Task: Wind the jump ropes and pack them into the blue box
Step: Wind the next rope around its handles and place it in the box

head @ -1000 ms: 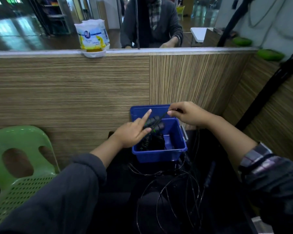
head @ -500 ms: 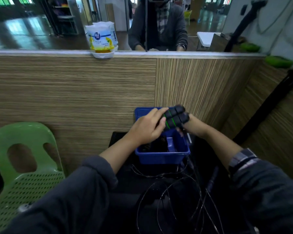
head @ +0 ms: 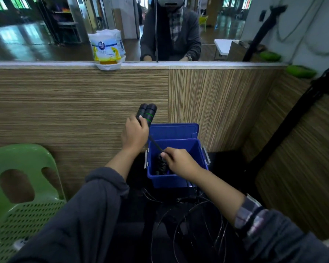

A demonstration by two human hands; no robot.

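Note:
My left hand (head: pixel 134 134) grips two black jump rope handles (head: pixel 147 112) with green rings, held upright above and left of the blue box (head: pixel 198 149). A thin black rope (head: pixel 155 144) runs down from the handles to my right hand (head: pixel 179 162), which pinches it over the box opening. Inside the box lies a dark wound rope bundle (head: pixel 160 166). The box lid (head: pixel 174 130) stands open at the back. Loose black rope loops (head: pixel 190 223) lie on the dark surface in front of the box.
A wood-grain partition (head: pixel 74 103) rises behind the box, with a white and yellow packet (head: pixel 107 49) on its ledge. A green plastic chair (head: pixel 25 185) stands to the left. A person sits beyond the glass. A black pole (head: pixel 292 120) leans at right.
My left hand has lifted the paired handles up and to the left, out over the box's back edge. My right hand let go of them and now pinches the rope over the box.

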